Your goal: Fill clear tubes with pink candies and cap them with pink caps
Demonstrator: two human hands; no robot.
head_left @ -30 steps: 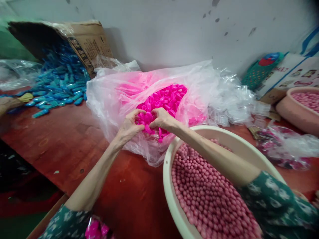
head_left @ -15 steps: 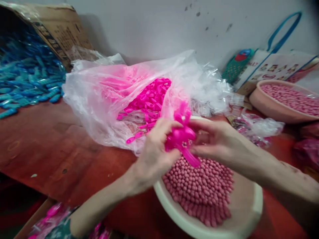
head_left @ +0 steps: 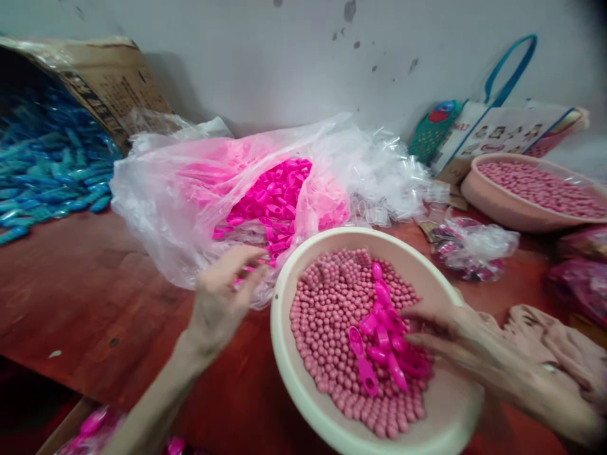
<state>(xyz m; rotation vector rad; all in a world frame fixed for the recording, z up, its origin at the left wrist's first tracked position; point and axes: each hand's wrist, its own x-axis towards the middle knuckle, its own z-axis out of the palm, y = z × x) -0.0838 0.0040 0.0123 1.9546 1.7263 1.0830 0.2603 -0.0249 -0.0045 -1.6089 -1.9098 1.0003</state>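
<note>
Head view, as it reaches me remotely. Step in hand (my judgement): dealing w/ a small batch of pink plastic spoons (head_left: pixel 365 370), which lie loose, some overlapping, on pink beads (head_left: pixel 322 341) in the round cream basin (head_left: pixel 279 335). R hand (head_left: pixel 439 322): over the basin; fingers apart, thumb clear of index, nothing evident in grip; tips at the batch's near-right edge. Contact w/ a spoon: can't tell. One spoon lies separately, left of the R fingertips, across the batch. L hand (head_left: pixel 222 297): outside the basin, left of its rim; fingers loosely bent, gap betw. thumb & index, no item I can make out in grip (blurred). Just ahead of L fingertips: mouth of the translucent plastic bag (head_left: pixel 161 208); more spoons heaped inside, farther from those fingers. Next move (judgement): a pick from the batch would call for R thumb & index to close on one handle, shallowly, w/o raking up beads; crossed handles could drag neighbours along.
</note>
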